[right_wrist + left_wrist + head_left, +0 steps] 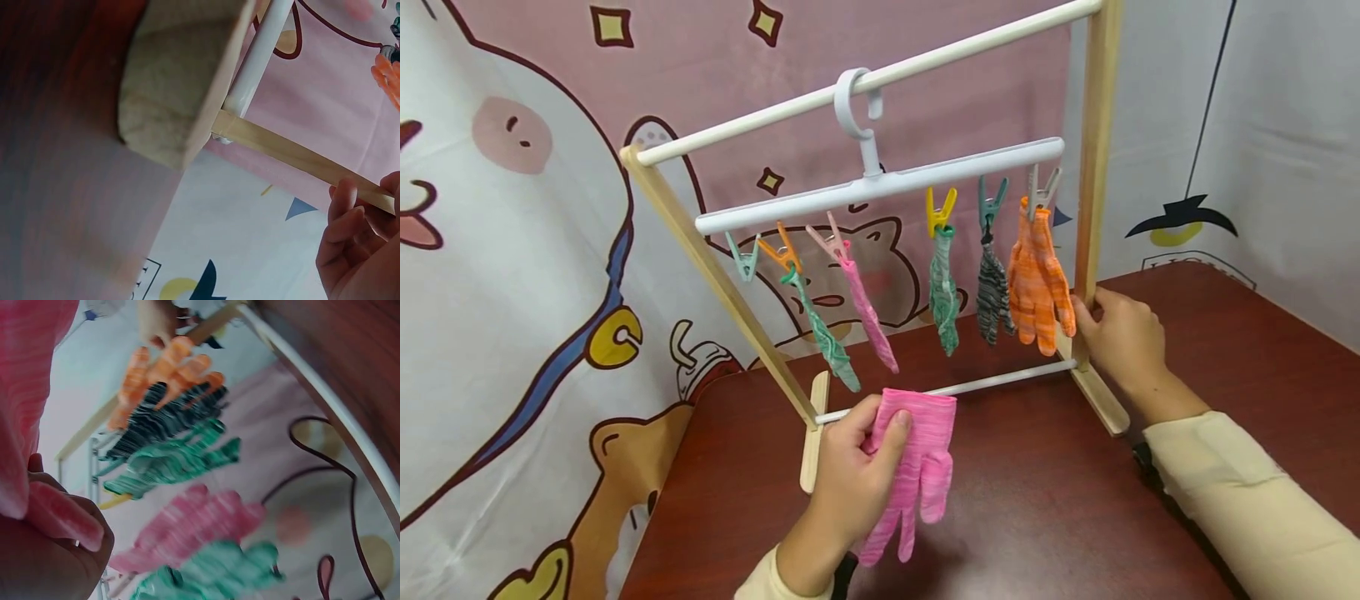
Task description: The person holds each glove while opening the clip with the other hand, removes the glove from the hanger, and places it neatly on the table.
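A pink knit glove (934, 433) hangs fingers-down from my left hand (850, 467), which pinches it near the cuff between thumb and fingers. In the left wrist view the same pink glove (25, 381) fills the upper left. My right hand (1126, 337) grips the right wooden post (1099, 150) of a drying rack, low down; the right wrist view shows its fingers (344, 206) curled about the post. From a white hanger (790, 200) on the rack hang a pink glove (868, 308), green gloves (943, 292), a black-grey glove (992, 287) and an orange glove (1037, 279), each clipped by a clothespin.
A pale green clothespin (745, 260) at the hanger's left end carries no glove. The rack's white top rod (760, 117) and lower rod (1000, 380) join its two sides. It stands on a dark red-brown table (1037, 500) before a cartoon-printed cloth (685, 50).
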Available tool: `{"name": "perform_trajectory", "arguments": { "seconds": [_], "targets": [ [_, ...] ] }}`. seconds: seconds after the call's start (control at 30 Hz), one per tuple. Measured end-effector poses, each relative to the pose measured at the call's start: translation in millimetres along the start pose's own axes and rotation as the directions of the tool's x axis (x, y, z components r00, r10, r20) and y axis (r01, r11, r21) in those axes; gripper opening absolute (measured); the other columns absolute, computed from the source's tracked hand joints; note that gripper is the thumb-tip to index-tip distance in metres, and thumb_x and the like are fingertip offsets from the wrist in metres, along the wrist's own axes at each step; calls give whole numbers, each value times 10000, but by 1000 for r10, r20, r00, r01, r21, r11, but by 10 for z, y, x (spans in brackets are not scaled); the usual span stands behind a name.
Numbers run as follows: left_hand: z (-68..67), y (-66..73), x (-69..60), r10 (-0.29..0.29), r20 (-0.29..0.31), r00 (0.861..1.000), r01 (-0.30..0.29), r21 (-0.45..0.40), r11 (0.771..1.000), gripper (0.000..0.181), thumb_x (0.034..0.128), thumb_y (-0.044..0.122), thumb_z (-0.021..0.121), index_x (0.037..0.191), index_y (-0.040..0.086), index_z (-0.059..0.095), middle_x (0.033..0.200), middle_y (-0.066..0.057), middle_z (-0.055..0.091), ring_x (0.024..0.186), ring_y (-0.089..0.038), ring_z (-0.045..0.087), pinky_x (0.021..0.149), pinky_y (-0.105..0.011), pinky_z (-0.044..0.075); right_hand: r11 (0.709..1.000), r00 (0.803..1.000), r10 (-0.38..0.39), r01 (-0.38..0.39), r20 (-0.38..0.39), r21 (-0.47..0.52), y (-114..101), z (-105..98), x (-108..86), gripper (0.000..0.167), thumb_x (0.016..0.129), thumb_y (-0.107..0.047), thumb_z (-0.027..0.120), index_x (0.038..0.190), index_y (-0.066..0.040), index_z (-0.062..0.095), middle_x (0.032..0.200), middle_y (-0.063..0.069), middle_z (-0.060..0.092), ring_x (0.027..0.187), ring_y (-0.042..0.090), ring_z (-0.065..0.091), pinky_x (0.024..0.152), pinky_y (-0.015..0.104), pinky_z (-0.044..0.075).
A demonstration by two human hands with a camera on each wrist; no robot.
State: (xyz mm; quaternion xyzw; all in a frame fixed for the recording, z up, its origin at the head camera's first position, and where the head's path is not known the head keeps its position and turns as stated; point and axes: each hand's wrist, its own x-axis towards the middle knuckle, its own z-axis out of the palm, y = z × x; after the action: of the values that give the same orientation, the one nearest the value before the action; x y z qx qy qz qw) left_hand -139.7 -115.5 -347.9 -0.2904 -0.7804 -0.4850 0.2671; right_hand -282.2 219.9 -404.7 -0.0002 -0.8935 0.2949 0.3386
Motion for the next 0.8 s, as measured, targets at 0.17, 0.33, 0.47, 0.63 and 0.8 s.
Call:
{"name": "perform_trajectory", "arguments": {
  "seconds": [0.17, 0.33, 0.47, 0.63, 0.8],
  "targets": [
    [-209, -116, -56, -82, -5, 997, 82, 90, 993, 138, 960, 113, 652, 828, 126, 614, 598, 66, 410, 526, 40, 347, 401, -144, 300, 1000, 1000, -3, 3, -10, 14, 3, 22, -11, 330, 981, -326, 625, 848, -29, 680, 705, 190, 661, 527, 338, 551, 417, 375, 293],
    [-461, -256, -141, -215, -48, 976, 219, 130, 967, 62, 972, 145, 652, 927, 109, 675, 609, 45, 520, 497, -5, 459, 400, -187, 395, 1000, 1000, -5, 6, -14, 21, 18, 26, -4, 318, 979, -319, 630, 847, -34, 678, 709, 191, 661, 553, 381, 576, 411, 443, 327],
    [-657, -389, -204, -319, -107, 942, 332, 159, 930, 61, 974, 153, 653, 957, 100, 677, 636, -11, 578, 491, -55, 520, 415, -217, 444, 1000, 1000, -10, 10, 0, 22, 34, 19, -5, 304, 982, -309, 628, 891, -24, 679, 760, 209, 674, 610, 424, 606, 452, 543, 384],
    [-856, -545, -234, -410, -159, 898, 436, 193, 879, 89, 981, 162, 642, 967, 81, 673, 656, -56, 575, 499, -77, 530, 446, -239, 472, 1000, 1000, 1, -1, 13, 21, 41, 8, -8, 316, 990, -313, 616, 901, -14, 673, 776, 219, 672, 631, 423, 604, 476, 547, 390],
    [-1023, -651, -244, -473, -185, 861, 504, 193, 842, 138, 998, 174, 614, 995, 49, 673, 666, -77, 588, 502, -81, 540, 454, -243, 482, 1000, 1000, 17, -18, 14, 23, 25, 5, -3, 341, 990, -343, 607, 875, -30, 680, 721, 191, 657, 575, 362, 570, 428, 409, 319]
  ]
}}
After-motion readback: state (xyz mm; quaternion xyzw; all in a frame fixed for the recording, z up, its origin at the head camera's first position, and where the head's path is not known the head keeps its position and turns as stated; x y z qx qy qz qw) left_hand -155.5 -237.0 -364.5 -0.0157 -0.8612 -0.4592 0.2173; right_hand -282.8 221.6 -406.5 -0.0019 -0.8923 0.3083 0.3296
